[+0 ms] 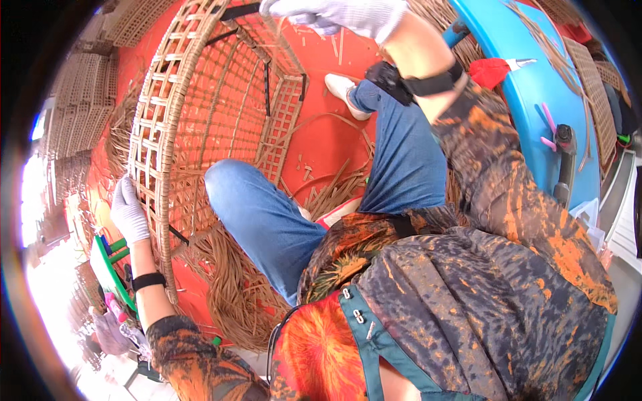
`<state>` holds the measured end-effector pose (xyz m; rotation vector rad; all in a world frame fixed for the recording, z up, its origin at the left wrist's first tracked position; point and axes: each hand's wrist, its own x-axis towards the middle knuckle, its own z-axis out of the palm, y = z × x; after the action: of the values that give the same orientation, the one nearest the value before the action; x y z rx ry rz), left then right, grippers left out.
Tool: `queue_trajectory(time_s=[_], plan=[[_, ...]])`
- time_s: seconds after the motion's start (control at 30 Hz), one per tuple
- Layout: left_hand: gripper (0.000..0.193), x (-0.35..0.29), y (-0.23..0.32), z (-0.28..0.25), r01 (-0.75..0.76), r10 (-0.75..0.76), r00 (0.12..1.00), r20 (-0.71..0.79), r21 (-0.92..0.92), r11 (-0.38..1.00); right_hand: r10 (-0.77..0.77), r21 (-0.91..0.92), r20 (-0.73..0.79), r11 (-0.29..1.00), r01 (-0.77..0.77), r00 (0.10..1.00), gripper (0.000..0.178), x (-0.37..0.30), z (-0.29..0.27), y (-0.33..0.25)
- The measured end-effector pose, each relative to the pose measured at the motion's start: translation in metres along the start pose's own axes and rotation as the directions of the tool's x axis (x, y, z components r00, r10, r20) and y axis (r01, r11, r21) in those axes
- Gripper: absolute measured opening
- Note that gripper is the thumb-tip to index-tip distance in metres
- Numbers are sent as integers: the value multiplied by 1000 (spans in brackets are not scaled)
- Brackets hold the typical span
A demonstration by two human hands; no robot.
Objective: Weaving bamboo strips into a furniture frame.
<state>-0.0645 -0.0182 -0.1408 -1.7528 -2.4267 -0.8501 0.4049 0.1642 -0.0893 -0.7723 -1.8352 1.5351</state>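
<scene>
A large woven basket (152, 144) of tan strips on a dark metal frame stands tilted on its side at the left, in front of my knees. My left hand (128, 212), in a pale knit glove, grips its outer left edge; the thumb is partly hidden. At the top of the view, my right hand (354, 15), gloved likewise, reaches toward the basket's far end. Its fingers are drawn together beside a thin strand, and what they pinch is hard to make out.
Loose tan strips (244, 287) lie heaped on the red floor (328, 150) by my legs. At the right a blue stool (535, 100) bears a red-handled tool (491, 72), a pink tool (549, 127) and a dark tool (564, 164). Woven panels (80, 87) are stacked far left.
</scene>
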Motion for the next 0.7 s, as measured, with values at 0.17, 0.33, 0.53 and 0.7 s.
queue_trajectory(time_s=[0.17, 0.33, 0.53, 0.7], plan=[[38, 6, -21, 10, 6, -7, 1000, 9, 69, 998, -169, 470, 88, 876, 109, 982, 25, -79, 0, -55], [41, 9, -3, 15, -7, -7, 998, 60, 227, 974, -595, 586, 208, 711, 388, 776, 33, -95, -15, -53], [30, 5, 30, 13, -89, 106, 994, -33, 337, 937, -824, 624, 249, 538, 567, 508, 35, -85, -16, -64], [49, -19, 266, -6, -133, 311, 937, 162, -658, 742, -221, 4, 186, 975, 224, 957, 25, -117, 6, -127]])
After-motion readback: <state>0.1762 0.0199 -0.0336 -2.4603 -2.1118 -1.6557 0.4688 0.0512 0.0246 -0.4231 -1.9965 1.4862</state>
